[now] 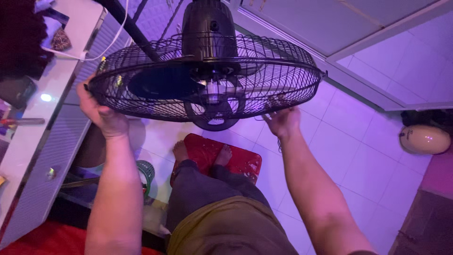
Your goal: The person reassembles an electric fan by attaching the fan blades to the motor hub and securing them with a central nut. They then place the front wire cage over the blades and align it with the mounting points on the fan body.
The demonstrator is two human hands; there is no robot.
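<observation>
The fan cage (pixel 207 80) sits closed around the blades overhead, the left hand (pixel 101 111) gripping its rim and the right hand (pixel 283 122) pinching its lower edge, nothing detached yet.

Black wire fan guard (pixel 264 71), glossy tiles (pixel 358 156)

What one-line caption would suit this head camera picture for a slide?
Both hands, left hand and right hand, grip the rim of a black wire fan cage above bare feet on a red stool.
</observation>
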